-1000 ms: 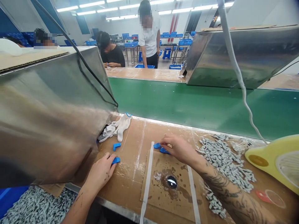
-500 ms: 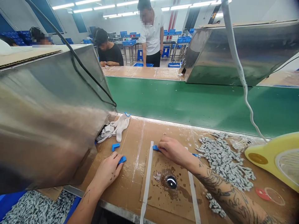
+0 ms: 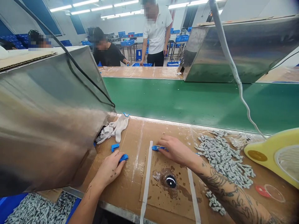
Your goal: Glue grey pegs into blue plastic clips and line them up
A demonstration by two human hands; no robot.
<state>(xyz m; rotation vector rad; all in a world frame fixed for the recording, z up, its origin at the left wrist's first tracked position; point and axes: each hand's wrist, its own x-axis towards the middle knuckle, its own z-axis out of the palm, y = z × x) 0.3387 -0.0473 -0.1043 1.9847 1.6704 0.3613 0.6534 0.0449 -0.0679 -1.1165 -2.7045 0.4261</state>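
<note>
Sitting on my side of the right fingers, a glossy black disc [image 3: 171, 181] is shining amid wet spots on a cardboard sheet [image 3: 163, 205], which two white tape strips [image 3: 145, 193] are probably pinning flat. Off to the left, my left hand [image 3: 108, 169] is resting on the worktop [image 3: 130, 183], its fingers curling almost closed and holding a blue ribbed plastic piece [image 3: 124, 157] by thumb and forefinger, presumably because a light pinch is enough for something so small. My right hand [image 3: 174, 150] is arching over another blue plastic piece [image 3: 155, 148] at the sheet's far edge; its fingertips are mostly hiding, so I cannot tell how far they are opening or whether they are gripping. Right of those fingers, past the wrist, small grey pieces [image 3: 224, 161] are lying heaped, perhaps to stay off the wet sheet. Just beyond my left fingers, an L-shaped blue piece [image 3: 114, 147] is lying loose, seemingly for easy reach. Farther past them, a white glove [image 3: 120, 126] is lying crumpled. Beyond both hands' fingers, a green conveyor belt [image 3: 163, 96] is stretching across, and behind it a person in black [image 3: 108, 56] is sitting near a standing person in white [image 3: 157, 34].
</note>
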